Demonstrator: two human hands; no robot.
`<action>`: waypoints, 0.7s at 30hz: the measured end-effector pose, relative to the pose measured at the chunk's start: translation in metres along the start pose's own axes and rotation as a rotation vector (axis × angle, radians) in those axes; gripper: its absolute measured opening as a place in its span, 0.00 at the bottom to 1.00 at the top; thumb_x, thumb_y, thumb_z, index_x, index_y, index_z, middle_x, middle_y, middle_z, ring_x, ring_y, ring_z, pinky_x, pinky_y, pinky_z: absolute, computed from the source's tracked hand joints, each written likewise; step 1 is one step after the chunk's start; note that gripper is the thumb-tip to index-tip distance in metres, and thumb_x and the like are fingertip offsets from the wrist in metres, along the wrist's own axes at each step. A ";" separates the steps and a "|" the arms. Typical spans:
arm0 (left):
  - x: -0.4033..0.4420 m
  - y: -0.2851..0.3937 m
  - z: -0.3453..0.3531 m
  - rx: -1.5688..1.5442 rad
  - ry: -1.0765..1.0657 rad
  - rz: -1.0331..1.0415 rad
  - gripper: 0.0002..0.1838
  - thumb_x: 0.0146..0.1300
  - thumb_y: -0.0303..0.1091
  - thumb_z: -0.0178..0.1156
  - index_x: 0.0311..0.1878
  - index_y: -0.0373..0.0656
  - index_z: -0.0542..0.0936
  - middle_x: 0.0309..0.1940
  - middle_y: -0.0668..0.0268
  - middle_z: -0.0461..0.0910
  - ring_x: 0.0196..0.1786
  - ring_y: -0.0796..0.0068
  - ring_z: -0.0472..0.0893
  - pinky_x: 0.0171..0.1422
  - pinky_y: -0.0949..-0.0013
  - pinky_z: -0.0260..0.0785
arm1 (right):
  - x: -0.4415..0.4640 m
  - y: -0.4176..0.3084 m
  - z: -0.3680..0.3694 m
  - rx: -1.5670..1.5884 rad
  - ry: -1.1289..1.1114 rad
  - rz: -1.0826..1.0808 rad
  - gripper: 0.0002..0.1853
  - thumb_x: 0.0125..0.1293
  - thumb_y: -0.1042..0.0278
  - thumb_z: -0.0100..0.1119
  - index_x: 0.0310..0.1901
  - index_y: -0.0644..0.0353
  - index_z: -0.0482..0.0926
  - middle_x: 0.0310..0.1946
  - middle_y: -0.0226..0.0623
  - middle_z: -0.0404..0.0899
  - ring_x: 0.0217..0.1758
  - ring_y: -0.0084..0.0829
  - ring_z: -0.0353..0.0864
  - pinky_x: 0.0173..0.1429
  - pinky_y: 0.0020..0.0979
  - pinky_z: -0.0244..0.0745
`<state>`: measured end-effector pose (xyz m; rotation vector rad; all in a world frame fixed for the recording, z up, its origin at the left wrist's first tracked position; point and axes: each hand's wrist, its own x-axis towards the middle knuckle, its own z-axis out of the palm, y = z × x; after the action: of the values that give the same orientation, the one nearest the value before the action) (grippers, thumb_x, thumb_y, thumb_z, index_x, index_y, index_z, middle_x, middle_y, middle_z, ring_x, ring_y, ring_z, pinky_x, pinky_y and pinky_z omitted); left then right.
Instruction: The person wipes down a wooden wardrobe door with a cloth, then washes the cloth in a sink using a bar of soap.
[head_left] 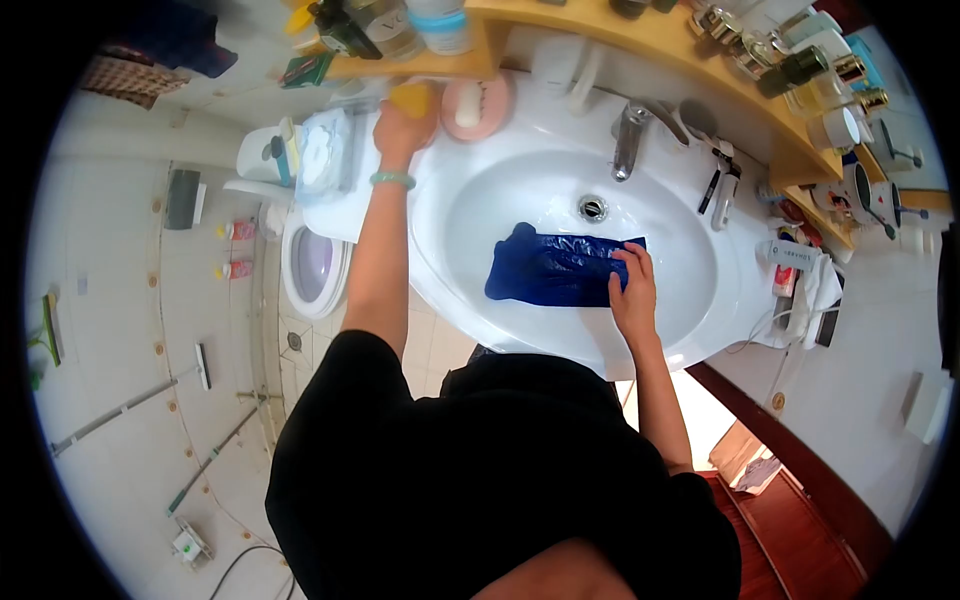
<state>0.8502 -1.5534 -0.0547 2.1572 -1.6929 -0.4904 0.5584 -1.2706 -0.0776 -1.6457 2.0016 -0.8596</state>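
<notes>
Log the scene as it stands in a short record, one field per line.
Left hand: on a yellow block, grip unclear
Right hand: fingers on the blue cloth
Cloth state: spread in the sink, shiny
Faucet: at the sink's far side
Soap dish: pink, beside the block, holding white soap

Open basin (470,205) rings the cloth (565,270), though the faucet (628,140) overhangs

Both arms (380,270) reach forward — the left hand (403,134) farther out, the right hand (634,296) nearer, its fingers (641,262) slightly bent.
</notes>
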 end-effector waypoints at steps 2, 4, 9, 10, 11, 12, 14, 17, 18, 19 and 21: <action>-0.007 -0.017 0.004 -0.654 -0.053 0.209 0.32 0.41 0.40 0.75 0.49 0.36 0.74 0.42 0.59 0.80 0.39 0.69 0.82 0.42 0.68 0.75 | -0.003 0.000 0.006 0.075 -0.027 -0.025 0.16 0.54 0.81 0.55 0.46 0.62 0.75 0.49 0.43 0.73 0.51 0.42 0.75 0.56 0.36 0.69; -0.032 -0.025 0.019 -0.996 -0.377 0.022 0.25 0.46 0.30 0.71 0.48 0.39 0.74 0.37 0.65 0.79 0.35 0.75 0.79 0.36 0.70 0.76 | -0.006 0.002 0.019 0.282 -0.143 0.145 0.16 0.56 0.80 0.57 0.48 0.62 0.74 0.50 0.42 0.74 0.53 0.38 0.75 0.56 0.34 0.69; -0.177 0.017 0.043 -1.183 -0.897 -0.095 0.26 0.51 0.23 0.66 0.53 0.40 0.68 0.38 0.65 0.78 0.36 0.75 0.80 0.39 0.74 0.75 | -0.008 -0.030 0.041 1.314 -0.406 0.561 0.27 0.67 0.52 0.54 0.63 0.59 0.64 0.60 0.36 0.70 0.61 0.31 0.70 0.62 0.30 0.65; -0.201 0.015 0.066 -1.149 -0.979 -0.146 0.29 0.49 0.27 0.69 0.54 0.39 0.69 0.43 0.63 0.76 0.42 0.75 0.78 0.45 0.71 0.73 | -0.013 -0.020 0.055 1.509 -0.398 0.645 0.28 0.68 0.52 0.53 0.64 0.58 0.62 0.61 0.37 0.68 0.62 0.31 0.69 0.63 0.32 0.64; -0.225 0.004 0.103 -1.050 -0.918 0.038 0.33 0.48 0.31 0.69 0.57 0.38 0.67 0.45 0.59 0.76 0.45 0.67 0.79 0.49 0.67 0.73 | -0.018 -0.010 0.069 1.706 -0.389 0.729 0.29 0.68 0.52 0.52 0.66 0.57 0.60 0.63 0.38 0.66 0.64 0.31 0.67 0.64 0.33 0.64; -0.240 0.015 0.095 -0.688 -0.717 0.350 0.38 0.47 0.36 0.69 0.61 0.37 0.64 0.46 0.53 0.76 0.48 0.57 0.78 0.52 0.61 0.71 | -0.018 -0.017 0.065 1.776 -0.371 0.787 0.27 0.69 0.55 0.50 0.66 0.54 0.60 0.61 0.38 0.68 0.64 0.32 0.66 0.67 0.37 0.62; -0.256 0.031 0.078 -0.361 -0.721 0.542 0.41 0.47 0.39 0.69 0.64 0.37 0.63 0.48 0.49 0.72 0.51 0.50 0.74 0.53 0.58 0.69 | -0.021 -0.017 0.063 1.835 -0.299 0.760 0.25 0.69 0.57 0.50 0.65 0.53 0.60 0.59 0.38 0.69 0.64 0.33 0.66 0.68 0.37 0.61; -0.254 0.021 0.086 -0.383 -0.682 0.712 0.32 0.51 0.37 0.66 0.59 0.37 0.69 0.48 0.49 0.70 0.51 0.51 0.73 0.56 0.59 0.67 | -0.026 0.008 0.057 1.956 -0.195 0.823 0.22 0.69 0.63 0.51 0.63 0.54 0.62 0.54 0.42 0.71 0.62 0.38 0.69 0.69 0.45 0.61; -0.246 0.017 0.088 -0.533 -0.753 0.691 0.26 0.53 0.35 0.64 0.56 0.38 0.74 0.47 0.49 0.69 0.51 0.53 0.72 0.58 0.61 0.65 | -0.026 0.018 0.054 1.927 -0.231 0.814 0.21 0.68 0.64 0.51 0.62 0.54 0.63 0.52 0.42 0.72 0.59 0.40 0.71 0.66 0.50 0.64; -0.238 0.010 0.093 -0.473 -0.548 0.732 0.19 0.54 0.33 0.63 0.50 0.39 0.78 0.50 0.50 0.68 0.53 0.53 0.70 0.58 0.58 0.66 | -0.024 0.027 0.051 1.902 -0.262 0.801 0.21 0.68 0.66 0.51 0.61 0.55 0.64 0.50 0.43 0.73 0.57 0.41 0.73 0.64 0.55 0.66; -0.217 -0.007 0.112 -0.342 -0.377 0.620 0.22 0.54 0.33 0.64 0.54 0.42 0.75 0.51 0.50 0.67 0.53 0.51 0.70 0.58 0.57 0.65 | -0.016 0.039 0.042 1.765 -0.262 0.851 0.17 0.65 0.74 0.53 0.56 0.56 0.67 0.37 0.37 0.74 0.43 0.35 0.77 0.55 0.59 0.73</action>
<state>0.7542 -1.3474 -0.1455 1.2634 -2.1556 -0.9497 0.5613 -1.2592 -0.1353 0.1138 0.7765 -1.2401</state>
